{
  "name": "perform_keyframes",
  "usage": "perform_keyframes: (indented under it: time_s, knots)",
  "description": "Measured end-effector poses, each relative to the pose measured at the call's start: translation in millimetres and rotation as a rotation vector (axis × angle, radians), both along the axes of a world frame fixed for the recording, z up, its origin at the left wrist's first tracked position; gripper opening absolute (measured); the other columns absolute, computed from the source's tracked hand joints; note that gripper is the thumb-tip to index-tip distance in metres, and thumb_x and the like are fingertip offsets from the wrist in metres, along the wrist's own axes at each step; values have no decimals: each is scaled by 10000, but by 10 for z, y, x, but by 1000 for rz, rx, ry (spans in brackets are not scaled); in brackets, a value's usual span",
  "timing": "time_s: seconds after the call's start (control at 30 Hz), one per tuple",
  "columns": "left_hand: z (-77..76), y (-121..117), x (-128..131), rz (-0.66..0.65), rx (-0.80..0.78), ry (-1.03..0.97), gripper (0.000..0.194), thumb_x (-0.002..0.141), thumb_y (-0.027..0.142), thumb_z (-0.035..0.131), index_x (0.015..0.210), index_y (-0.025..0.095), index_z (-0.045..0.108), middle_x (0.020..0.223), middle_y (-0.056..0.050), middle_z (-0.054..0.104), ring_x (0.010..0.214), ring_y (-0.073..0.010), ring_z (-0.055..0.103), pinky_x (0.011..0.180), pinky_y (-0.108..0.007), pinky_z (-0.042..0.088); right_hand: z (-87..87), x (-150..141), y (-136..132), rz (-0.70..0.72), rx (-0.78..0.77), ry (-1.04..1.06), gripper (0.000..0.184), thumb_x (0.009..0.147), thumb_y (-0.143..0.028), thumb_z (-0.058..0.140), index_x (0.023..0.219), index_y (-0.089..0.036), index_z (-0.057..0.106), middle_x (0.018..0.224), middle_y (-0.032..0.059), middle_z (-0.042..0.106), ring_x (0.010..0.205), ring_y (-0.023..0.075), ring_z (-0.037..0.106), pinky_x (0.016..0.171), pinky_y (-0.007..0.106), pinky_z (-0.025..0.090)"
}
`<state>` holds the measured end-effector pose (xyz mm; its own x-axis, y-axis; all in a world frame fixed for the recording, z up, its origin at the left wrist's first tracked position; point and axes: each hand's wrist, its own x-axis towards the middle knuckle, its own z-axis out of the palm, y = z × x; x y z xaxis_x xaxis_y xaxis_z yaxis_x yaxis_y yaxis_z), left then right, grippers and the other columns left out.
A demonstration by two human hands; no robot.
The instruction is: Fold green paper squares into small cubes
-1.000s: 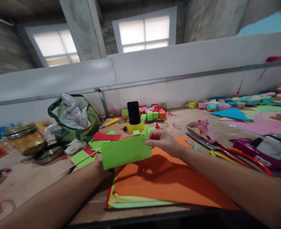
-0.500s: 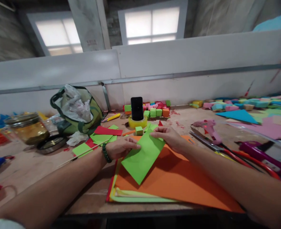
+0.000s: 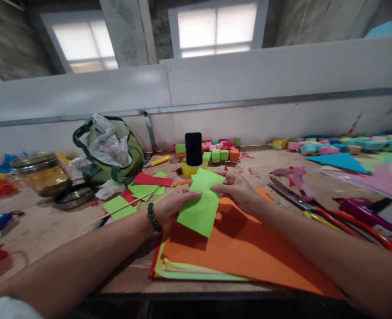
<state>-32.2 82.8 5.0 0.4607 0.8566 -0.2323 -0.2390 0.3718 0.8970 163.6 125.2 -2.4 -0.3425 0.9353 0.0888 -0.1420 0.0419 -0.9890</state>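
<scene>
A sheet of bright green paper point(image 3: 201, 208) is held up between both hands, tilted over a stack of coloured sheets. My left hand point(image 3: 174, 206), with a dark beaded bracelet at the wrist, grips its left edge, thumb on top. My right hand point(image 3: 237, 191) pinches the right edge near the upper corner, thumb in front. Beneath lies a large orange sheet point(image 3: 249, 252) with yellow, green and red sheets under it. Just beyond the green paper, a phone point(image 3: 194, 149) stands upright in a roll of yellow tape point(image 3: 187, 169).
On the left lie green and red paper pieces point(image 3: 152, 179), thin sticks point(image 3: 123, 206), a glass jar point(image 3: 41, 175) and a green bag point(image 3: 134, 155). At right are a pink glue gun point(image 3: 297, 179), scissors point(image 3: 291, 197) and a purple tool point(image 3: 372, 217). Small paper cubes point(image 3: 224, 155) line the back.
The green paper has turned more upright and its lower corner has risen. My left hand has shifted, its thumb now on the paper's face. The small green cube is no longer visible behind it.
</scene>
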Motion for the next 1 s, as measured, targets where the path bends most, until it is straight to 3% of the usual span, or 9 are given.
perform_keyframes:
  time_s: [0.2, 0.27, 0.37, 0.47, 0.63, 0.8, 0.93, 1.0]
  knots:
    - [-6, -12, -3, -22, -4, 23, 262, 704, 230, 763, 912, 89, 688, 775, -88, 733, 668, -172, 683, 666, -255, 520, 0, 44, 35, -58, 98, -143, 557, 598, -263, 799, 1094, -147, 573, 607, -35, 611, 524, 96, 533, 525, 237, 433]
    - [3, -15, -9, -56, -73, -44, 328, 774, 353, 697, 981, 100, 671, 839, -100, 737, 732, -202, 696, 737, -302, 525, 8, 67, 48, -10, 146, -150, 570, 624, -278, 786, 1132, -149, 562, 678, -9, 644, 571, 109, 557, 559, 252, 443]
    - [2, -26, -19, -224, -143, -199, 589, 837, 589, 505, 1083, 68, 628, 954, -168, 720, 886, -283, 689, 875, -405, 482, 31, 77, 40, 81, 191, -85, 553, 671, -299, 760, 1170, -166, 562, 846, 31, 682, 694, 130, 598, 631, 264, 456]
    - [-32, -40, -22, -343, -150, -294, 663, 838, 625, 453, 1094, 34, 611, 995, -209, 703, 935, -313, 675, 905, -428, 453, 54, 64, 16, 143, 179, -18, 516, 698, -310, 745, 1169, -186, 575, 870, 24, 684, 745, 136, 609, 678, 269, 462]
    - [-77, -68, 1, -274, -170, -263, 401, 856, 365, 504, 1089, 57, 614, 970, -158, 716, 925, -264, 678, 904, -384, 448, 53, 38, 3, 112, 149, 4, 549, 681, -318, 763, 1177, -196, 562, 855, 15, 682, 766, 148, 618, 714, 295, 477]
    - [-51, -96, 28, -257, -61, -198, 382, 709, 257, 559, 1026, 60, 640, 1004, -153, 698, 962, -254, 640, 884, -351, 448, 50, 8, -6, 24, 186, -18, 561, 661, -355, 764, 1150, -189, 542, 886, 30, 661, 796, 163, 600, 737, 325, 471]
    - [-18, -117, 60, 4, 106, 67, 371, 656, 268, 653, 986, 100, 635, 933, -104, 665, 774, -186, 609, 696, -282, 449, 92, -40, -99, -247, 405, -79, 434, 653, -397, 762, 963, -207, 526, 825, 0, 567, 763, 146, 541, 675, 295, 452]
    - [6, -140, 95, 106, 224, 235, 387, 665, 305, 702, 991, 122, 604, 875, -60, 627, 719, -155, 572, 650, -266, 425, 114, -74, -193, -267, 508, -154, 358, 681, -427, 737, 824, -211, 490, 755, -19, 496, 685, 129, 488, 595, 273, 422]
